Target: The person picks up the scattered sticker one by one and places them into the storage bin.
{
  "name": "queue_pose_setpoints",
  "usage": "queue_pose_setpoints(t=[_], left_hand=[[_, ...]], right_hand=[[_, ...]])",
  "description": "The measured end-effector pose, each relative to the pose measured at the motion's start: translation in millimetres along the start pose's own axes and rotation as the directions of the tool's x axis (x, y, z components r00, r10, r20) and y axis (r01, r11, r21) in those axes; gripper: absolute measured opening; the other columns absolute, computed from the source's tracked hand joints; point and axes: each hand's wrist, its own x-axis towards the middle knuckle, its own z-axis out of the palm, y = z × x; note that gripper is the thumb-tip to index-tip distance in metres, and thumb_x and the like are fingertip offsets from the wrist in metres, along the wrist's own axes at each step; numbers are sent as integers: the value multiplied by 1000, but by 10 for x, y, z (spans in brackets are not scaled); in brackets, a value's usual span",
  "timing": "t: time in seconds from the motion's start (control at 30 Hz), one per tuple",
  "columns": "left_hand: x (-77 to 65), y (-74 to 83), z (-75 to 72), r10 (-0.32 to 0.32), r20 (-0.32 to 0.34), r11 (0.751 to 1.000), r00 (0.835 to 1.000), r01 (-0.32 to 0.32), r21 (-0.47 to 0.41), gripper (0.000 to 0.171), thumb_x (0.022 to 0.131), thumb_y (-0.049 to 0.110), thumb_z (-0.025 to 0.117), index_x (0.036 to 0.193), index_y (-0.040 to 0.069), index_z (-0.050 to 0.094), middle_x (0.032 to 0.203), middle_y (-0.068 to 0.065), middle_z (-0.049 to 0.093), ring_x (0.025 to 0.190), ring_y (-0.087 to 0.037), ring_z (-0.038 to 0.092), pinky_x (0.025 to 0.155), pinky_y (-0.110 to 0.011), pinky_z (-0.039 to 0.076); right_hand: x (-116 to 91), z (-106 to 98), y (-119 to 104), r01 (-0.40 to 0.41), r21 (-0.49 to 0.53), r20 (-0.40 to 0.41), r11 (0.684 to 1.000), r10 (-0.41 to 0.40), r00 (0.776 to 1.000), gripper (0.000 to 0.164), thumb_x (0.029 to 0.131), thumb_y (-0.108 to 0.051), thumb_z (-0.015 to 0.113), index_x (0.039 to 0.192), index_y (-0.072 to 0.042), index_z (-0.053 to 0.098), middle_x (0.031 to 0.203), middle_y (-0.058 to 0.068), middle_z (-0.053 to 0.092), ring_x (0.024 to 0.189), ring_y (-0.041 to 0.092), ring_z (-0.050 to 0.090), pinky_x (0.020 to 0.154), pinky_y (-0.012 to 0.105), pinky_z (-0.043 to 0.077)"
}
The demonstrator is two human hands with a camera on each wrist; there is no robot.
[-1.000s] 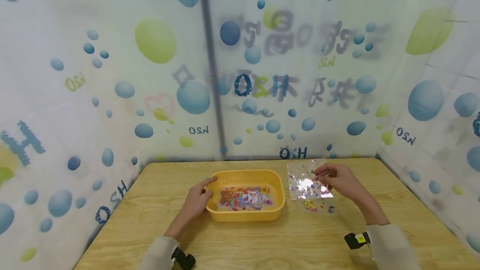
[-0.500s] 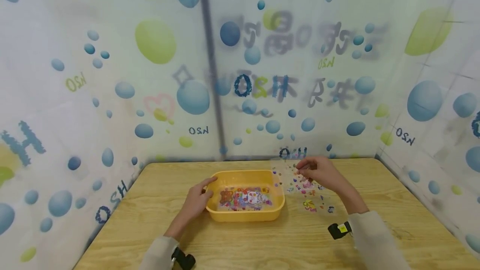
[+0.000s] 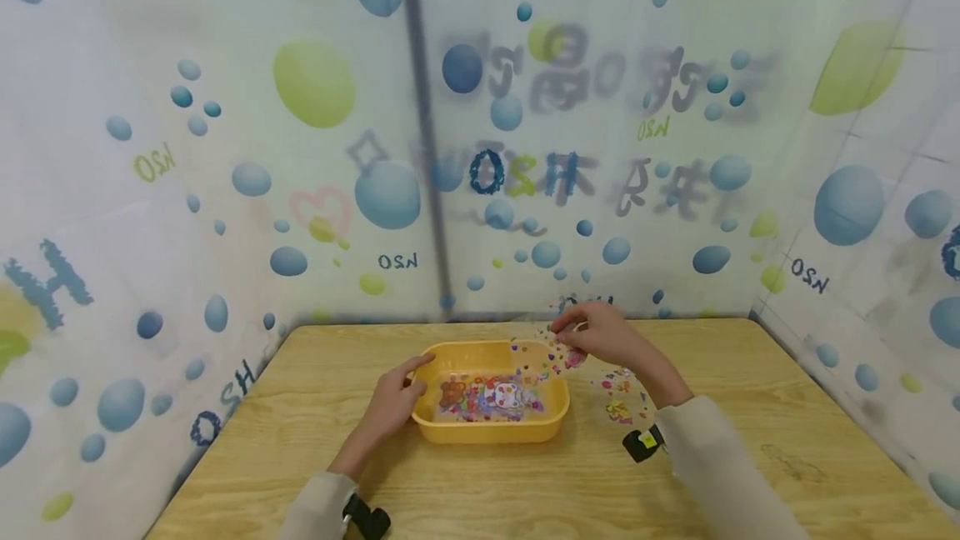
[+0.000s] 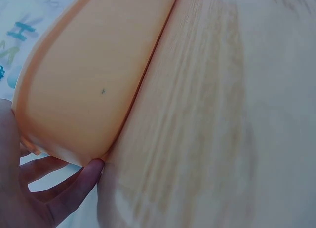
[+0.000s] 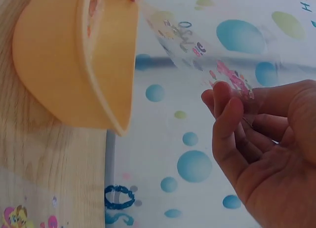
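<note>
A yellow plastic basin [image 3: 491,433] stands on the table, with colourful cartoon sticker sheets [image 3: 487,397] lying inside. My left hand [image 3: 397,397] holds its left end; in the left wrist view the fingers [image 4: 79,191] touch the outer wall near the bottom and the thumb is up by the rim. My right hand [image 3: 603,332] pinches a clear plastic sheet [image 5: 197,48] printed with small coloured pictures. That sheet hangs tilted, its left part over the basin's right end. A second clear sticker sheet [image 3: 618,411] lies on the table right of the basin.
The wooden table [image 3: 487,490] is bounded by a patterned curtain [image 3: 480,190] at the back and sides. A black wrist camera [image 3: 642,443] sits at the right sleeve, another black camera [image 3: 367,517] at the left sleeve.
My right hand has carried the clear sheet leftward, from above the sticker sheet on the table to over the basin's right end. The left hand and basin have stayed put.
</note>
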Motion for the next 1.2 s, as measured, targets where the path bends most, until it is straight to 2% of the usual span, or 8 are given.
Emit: queue_pose_setpoints(t=[0.23, 0.4, 0.6, 0.73, 0.93, 1.2], left_hand=[[17, -4, 9, 10, 0, 1000, 1000, -10, 4, 53, 91, 3, 56, 143, 13, 64, 136, -18, 65, 50, -6, 28, 50, -22, 33], [4, 4, 9, 4, 2, 1000, 1000, -4, 4, 53, 91, 3, 55, 143, 12, 63, 137, -18, 65, 50, -6, 27, 50, -22, 32], [-1, 6, 2, 2, -2, 1000, 1000, -2, 1, 52, 92, 4, 56, 142, 12, 64, 135, -18, 65, 52, -7, 31, 51, -23, 34], [6, -9, 1, 6, -3, 1000, 1000, -6, 1, 53, 91, 3, 56, 143, 13, 64, 137, -18, 65, 52, -7, 31, 51, -22, 34], [-3, -20, 0, 12, 0, 1000, 1000, -12, -1, 53, 92, 3, 56, 143, 12, 63, 141, -19, 63, 50, -6, 28, 51, -22, 33], [-8, -17, 8, 16, -1, 1000, 1000, -16, -13, 52, 92, 3, 56, 143, 13, 63, 136, -18, 65, 48, -6, 31, 49, -22, 33]], right_hand=[[154, 105, -168, 28, -62, 26, 998, -26, 999, 20, 97, -8, 66, 112, 1, 76, 103, 13, 75, 62, 14, 60, 61, 31, 55], [259, 194, -268, 20, -74, 62, 997, -16, 998, 19, 95, -9, 67, 109, 0, 78, 99, 10, 77, 64, 12, 61, 65, 35, 57], [408, 315, -311, 38, -49, 129, 998, -31, 991, 19, 95, -7, 66, 108, 1, 78, 95, 11, 78, 60, 11, 59, 63, 30, 55], [483, 424, -326, 19, -41, 163, 999, -12, 987, 19, 95, -6, 67, 109, 2, 78, 93, 10, 78, 59, 10, 60, 62, 30, 57], [546, 579, -383, -53, -33, 225, 998, 59, 973, 22, 95, -7, 68, 112, 4, 76, 95, 10, 77, 63, 12, 64, 65, 31, 60], [588, 684, -400, -125, 62, 261, 990, 105, 960, 29, 98, -10, 60, 118, 6, 74, 94, 12, 77, 61, 14, 65, 73, 42, 63]])
